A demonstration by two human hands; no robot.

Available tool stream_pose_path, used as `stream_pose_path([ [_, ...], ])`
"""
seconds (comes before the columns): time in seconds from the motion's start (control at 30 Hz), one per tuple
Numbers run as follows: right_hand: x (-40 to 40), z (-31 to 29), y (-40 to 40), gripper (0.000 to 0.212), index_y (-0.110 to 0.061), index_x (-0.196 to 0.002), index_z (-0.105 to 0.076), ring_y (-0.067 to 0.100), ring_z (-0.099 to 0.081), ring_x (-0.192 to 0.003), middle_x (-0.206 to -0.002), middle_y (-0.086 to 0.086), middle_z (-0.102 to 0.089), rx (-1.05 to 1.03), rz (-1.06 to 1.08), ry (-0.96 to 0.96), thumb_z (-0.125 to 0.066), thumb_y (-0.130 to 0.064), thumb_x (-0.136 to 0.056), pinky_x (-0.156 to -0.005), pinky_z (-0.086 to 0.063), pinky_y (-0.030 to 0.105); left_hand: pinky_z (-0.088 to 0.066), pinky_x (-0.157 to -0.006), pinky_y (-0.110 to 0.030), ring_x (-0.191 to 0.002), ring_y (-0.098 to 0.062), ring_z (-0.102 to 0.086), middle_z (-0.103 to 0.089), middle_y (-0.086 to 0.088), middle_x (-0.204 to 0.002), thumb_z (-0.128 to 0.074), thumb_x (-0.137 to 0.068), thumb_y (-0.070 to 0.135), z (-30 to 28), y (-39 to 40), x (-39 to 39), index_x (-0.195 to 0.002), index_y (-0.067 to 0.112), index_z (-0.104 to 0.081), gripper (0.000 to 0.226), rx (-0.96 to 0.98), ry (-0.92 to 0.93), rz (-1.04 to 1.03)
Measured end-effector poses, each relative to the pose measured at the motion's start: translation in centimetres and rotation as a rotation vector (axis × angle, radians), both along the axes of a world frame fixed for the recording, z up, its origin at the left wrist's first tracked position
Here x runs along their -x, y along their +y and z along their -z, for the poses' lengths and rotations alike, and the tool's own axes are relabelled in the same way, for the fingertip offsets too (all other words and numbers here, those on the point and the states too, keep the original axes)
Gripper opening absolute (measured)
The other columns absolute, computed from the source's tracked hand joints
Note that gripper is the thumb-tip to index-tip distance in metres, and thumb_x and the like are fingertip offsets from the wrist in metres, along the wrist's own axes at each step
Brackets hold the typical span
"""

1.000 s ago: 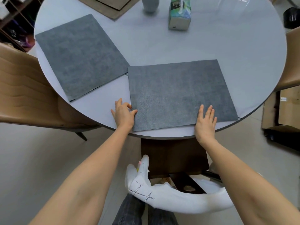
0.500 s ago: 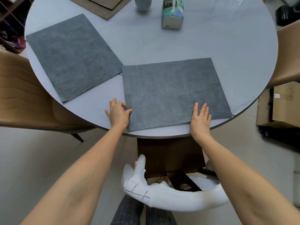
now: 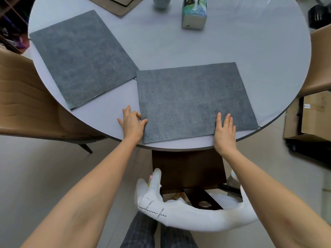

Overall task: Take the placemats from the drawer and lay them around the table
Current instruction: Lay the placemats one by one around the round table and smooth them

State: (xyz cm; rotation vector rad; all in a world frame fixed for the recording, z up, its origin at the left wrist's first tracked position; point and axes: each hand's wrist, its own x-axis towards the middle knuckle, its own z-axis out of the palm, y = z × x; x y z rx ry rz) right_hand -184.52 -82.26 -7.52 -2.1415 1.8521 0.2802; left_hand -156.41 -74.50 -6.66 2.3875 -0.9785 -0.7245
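Observation:
Two grey placemats lie on the round grey table (image 3: 250, 42). The near placemat (image 3: 193, 97) sits square in front of me, its right front corner at the table's rim. The left placemat (image 3: 80, 56) lies turned at an angle, and its corner nearly touches the near one. My left hand (image 3: 132, 122) is at the near placemat's front left corner, thumb on top and fingers curled at the edge. My right hand (image 3: 224, 135) lies flat, fingers spread, on the same mat's front edge.
At the far side of the table are tan mats (image 3: 121, 6), a grey vase (image 3: 161, 1) and a carton (image 3: 194, 13). Brown chairs stand at the left (image 3: 26, 104) and right (image 3: 320, 59). Cardboard boxes (image 3: 315, 115) sit on the floor at the right.
Both hands stay at the near placemat's front edge. The view has shifted slightly. The placemats lie much as before.

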Motion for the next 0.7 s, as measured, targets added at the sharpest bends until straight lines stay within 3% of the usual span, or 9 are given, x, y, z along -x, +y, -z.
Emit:
stream_pose_path([
  [0.1,-0.4,-0.7,-0.5,0.069,-0.010,-0.152,-0.013,0.027,0.001,-0.149,-0.160,0.017,-0.004,0.089,0.079,-0.102,-0.040,0.003,-0.090,-0.120,-0.002,0.047,-0.002,-0.119,-0.052,-0.148,-0.031,0.004,0.001,-0.014,-0.160,-0.063,-0.091,0.023,-0.2,0.0,0.9,-0.140,0.007,-0.036,0.059,0.026,-0.084,0.048],
  [0.17,-1.2,-0.8,-1.2,0.058,-0.008,-0.150,-0.024,0.024,-0.005,-0.149,-0.160,0.014,-0.012,0.209,0.032,-0.186,-0.038,-0.006,-0.094,-0.121,-0.002,0.042,0.002,-0.120,-0.047,-0.147,-0.032,0.011,0.009,-0.013,-0.160,-0.056,-0.095,0.026,-0.1,-0.8,2.4,-0.151,0.011,-0.019,0.069,0.047,-0.173,0.217],
  [0.3,-4.2,0.6,-4.4,0.055,-0.009,-0.151,-0.022,0.023,-0.004,-0.149,-0.160,0.014,-0.009,0.253,-0.129,-0.253,-0.037,-0.023,-0.100,-0.122,-0.002,0.037,0.004,-0.120,-0.042,-0.148,-0.029,0.010,0.005,-0.010,-0.161,-0.039,-0.100,0.037,1.0,-6.1,7.7,-0.153,0.015,-0.012,0.063,0.063,-0.269,0.502],
  [0.4,-4.4,2.6,-6.9,0.056,-0.012,-0.152,-0.017,0.023,-0.002,-0.149,-0.161,0.012,-0.007,0.250,-0.066,-0.180,-0.032,-0.031,-0.102,-0.121,-0.001,0.036,0.003,-0.119,-0.044,-0.148,-0.027,0.007,0.003,-0.008,-0.161,-0.030,-0.102,0.038,2.6,-10.4,11.0,-0.153,0.016,-0.009,0.059,0.046,-0.344,0.619],
  [0.6,-0.5,5.2,-7.7,0.058,-0.020,-0.153,-0.013,0.020,-0.005,-0.149,-0.161,0.003,-0.009,0.303,-0.181,-0.172,-0.029,-0.042,-0.101,-0.121,0.001,0.033,0.005,-0.119,-0.044,-0.149,-0.022,0.001,-0.001,0.000,-0.162,-0.021,-0.101,0.043,6.3,-11.6,11.7,-0.154,0.021,-0.005,0.059,0.022,-0.544,0.611],
  [0.7,4.2,4.8,-7.8,0.059,-0.022,-0.153,-0.010,0.019,-0.003,-0.149,-0.161,0.001,-0.007,0.285,-0.103,-0.131,-0.028,-0.043,-0.101,-0.120,0.004,0.032,0.006,-0.119,-0.044,-0.149,-0.021,0.003,0.000,0.001,-0.162,-0.017,-0.101,0.044,6.2,-11.6,11.5,-0.153,0.022,-0.002,0.059,0.006,-0.543,0.613],
])
